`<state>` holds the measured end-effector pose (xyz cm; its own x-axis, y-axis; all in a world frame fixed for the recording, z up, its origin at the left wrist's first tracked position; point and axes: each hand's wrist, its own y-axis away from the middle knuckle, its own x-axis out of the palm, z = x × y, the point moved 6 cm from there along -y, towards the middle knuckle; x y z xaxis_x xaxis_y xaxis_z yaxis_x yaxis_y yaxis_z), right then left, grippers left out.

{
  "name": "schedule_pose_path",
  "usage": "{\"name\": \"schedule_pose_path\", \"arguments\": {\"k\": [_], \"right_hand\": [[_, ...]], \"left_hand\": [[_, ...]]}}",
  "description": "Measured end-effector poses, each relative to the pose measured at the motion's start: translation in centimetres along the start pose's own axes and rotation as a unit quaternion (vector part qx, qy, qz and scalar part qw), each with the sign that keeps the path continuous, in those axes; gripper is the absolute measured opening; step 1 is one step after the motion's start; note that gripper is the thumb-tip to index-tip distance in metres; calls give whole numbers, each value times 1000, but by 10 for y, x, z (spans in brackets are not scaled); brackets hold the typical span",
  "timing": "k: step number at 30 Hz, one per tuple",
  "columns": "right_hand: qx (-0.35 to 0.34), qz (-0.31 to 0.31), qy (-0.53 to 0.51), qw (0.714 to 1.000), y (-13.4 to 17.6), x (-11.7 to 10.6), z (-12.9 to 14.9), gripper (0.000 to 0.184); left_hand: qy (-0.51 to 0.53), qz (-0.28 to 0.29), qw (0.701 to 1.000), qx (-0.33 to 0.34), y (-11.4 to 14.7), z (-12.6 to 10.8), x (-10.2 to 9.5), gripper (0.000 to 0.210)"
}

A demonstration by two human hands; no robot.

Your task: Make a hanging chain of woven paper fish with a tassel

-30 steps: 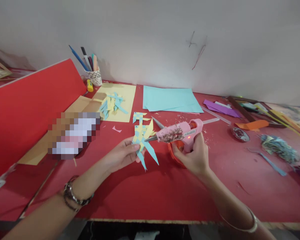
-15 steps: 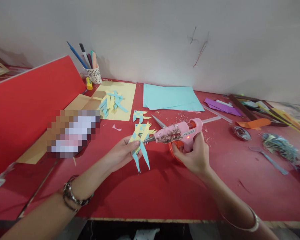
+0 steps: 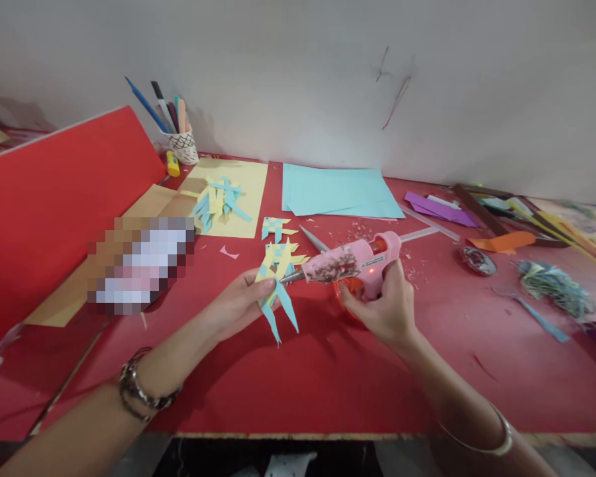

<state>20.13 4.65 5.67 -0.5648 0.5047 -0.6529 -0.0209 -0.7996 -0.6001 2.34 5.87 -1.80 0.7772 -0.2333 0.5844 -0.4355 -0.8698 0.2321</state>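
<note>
The left hand [image 3: 246,295] and the right hand [image 3: 390,308] were bare, as were the forearms [image 3: 442,377]. Dark bracelets [image 3: 151,399] in several strands ringed the left wrist, a thicker one with silvery, shiny pieces and a thinner one looping loosely beside it. A single slim, pale, glossy bangle [image 3: 506,440] circled the right forearm. Below the table's [image 3: 258,397] front edge showed a dotted pale patch [image 3: 291,465], possibly clothing.

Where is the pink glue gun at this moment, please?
In the head view, the pink glue gun is just right of centre in the right hand, its nozzle pointing at the woven paper piece in the left hand.
</note>
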Motion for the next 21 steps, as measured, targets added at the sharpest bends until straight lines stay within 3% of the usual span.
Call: {"name": "schedule_pose_path", "arguments": {"k": [8, 21], "right_hand": [[-11, -13, 28, 999, 1, 0, -2, 32], [-2, -44, 27, 999, 0, -8, -2, 30]], "left_hand": [[-30, -29, 999, 27, 1, -6, 1, 36], [-69, 12, 995, 73, 2, -10, 6, 35]]}}
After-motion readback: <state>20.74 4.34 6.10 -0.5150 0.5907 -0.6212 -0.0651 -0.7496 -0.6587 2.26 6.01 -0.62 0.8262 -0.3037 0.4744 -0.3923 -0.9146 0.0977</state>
